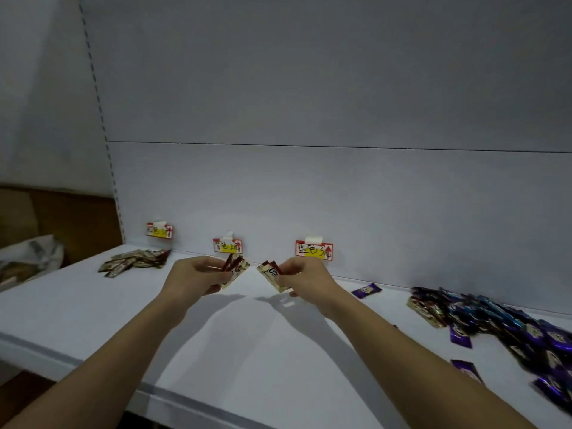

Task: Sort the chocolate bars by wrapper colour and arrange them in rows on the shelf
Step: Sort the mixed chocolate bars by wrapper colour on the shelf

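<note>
Brown-and-gold bars (pixel 136 261) already lie in a loose heap beyond and to the left of the left hand (pixel 198 275), which pinches a small fan of red-and-cream bars (pixel 234 270); just to its right the right hand (pixel 306 278) grips a second bunch of the same colour (pixel 272 274), both held above the white shelf (pixel 247 335). Square each bunch first, then lay it flat under the middle label (pixel 227 245) just beyond the hands, wrappers parallel, away from the mixed purple and blue pile (pixel 510 326) far to the right.
</note>
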A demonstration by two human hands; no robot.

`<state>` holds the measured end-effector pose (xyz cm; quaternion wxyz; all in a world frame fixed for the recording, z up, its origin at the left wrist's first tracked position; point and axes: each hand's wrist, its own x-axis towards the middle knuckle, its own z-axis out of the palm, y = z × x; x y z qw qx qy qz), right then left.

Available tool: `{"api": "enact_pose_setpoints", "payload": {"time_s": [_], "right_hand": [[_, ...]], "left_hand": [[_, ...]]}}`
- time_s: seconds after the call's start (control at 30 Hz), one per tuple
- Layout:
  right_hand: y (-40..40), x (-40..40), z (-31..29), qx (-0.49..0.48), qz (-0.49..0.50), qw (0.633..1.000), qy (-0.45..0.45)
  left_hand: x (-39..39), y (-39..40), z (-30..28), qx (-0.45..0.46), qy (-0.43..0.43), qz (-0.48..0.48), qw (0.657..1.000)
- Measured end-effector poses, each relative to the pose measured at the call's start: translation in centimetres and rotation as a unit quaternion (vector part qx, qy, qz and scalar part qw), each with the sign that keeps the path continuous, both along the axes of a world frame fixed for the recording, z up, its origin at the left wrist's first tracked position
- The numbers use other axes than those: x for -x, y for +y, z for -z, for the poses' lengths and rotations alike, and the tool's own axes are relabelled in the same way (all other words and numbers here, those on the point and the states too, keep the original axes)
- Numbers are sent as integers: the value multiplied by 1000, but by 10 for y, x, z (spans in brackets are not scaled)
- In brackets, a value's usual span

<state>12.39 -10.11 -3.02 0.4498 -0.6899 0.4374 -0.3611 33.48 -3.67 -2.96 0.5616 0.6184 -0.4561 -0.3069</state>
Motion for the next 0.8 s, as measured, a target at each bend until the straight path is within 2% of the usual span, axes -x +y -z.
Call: {"api": "enact_pose_setpoints", "payload": {"time_s": [0.17,0.37,0.7,0.8], "right_hand": [[-6,-97,14,-18,-44,999,6],[-28,-212,31,-27,-57,998,9],[-88,-344,51,37,-34,998,42],[-98,-359,55,96,-24,992,82]], "left_hand": [[-86,14,13,-14,-49,-82,995],[-193,12,35,-47,-63,-165,983],[-287,-48,44,-51,-136,-167,975],[-302,-66,49,-51,-162,-159,973]]}}
